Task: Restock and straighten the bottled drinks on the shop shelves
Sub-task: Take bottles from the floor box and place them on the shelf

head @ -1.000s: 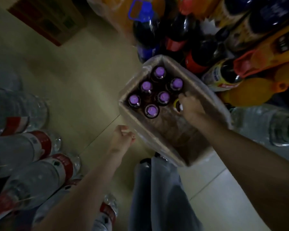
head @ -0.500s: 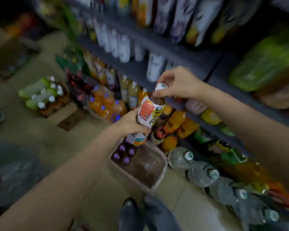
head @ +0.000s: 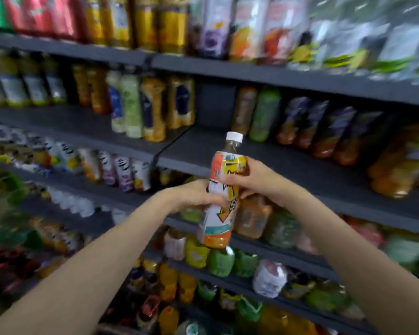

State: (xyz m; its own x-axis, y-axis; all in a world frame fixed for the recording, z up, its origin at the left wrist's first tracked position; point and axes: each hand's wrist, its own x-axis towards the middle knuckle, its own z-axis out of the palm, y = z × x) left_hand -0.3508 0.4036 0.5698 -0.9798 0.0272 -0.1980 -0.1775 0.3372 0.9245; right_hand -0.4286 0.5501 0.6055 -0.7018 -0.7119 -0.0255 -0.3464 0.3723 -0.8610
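Both hands [head: 228,187] grip bottle [head: 224,180] — shelves [head: 288,163] seemingly blurred.

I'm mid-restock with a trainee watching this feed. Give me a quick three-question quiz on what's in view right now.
1. True or false: only one hand grips the bottle.
2. What colour is the bottle's cap? A) purple B) white C) blue
3. Fill in: the bare stretch of shelf just behind the bottle lies between a yellow-and-blue bottle group and a brown bottle beside a ____ one.

Key: 1 false, the left hand and right hand both grip it; 2 B; 3 green.
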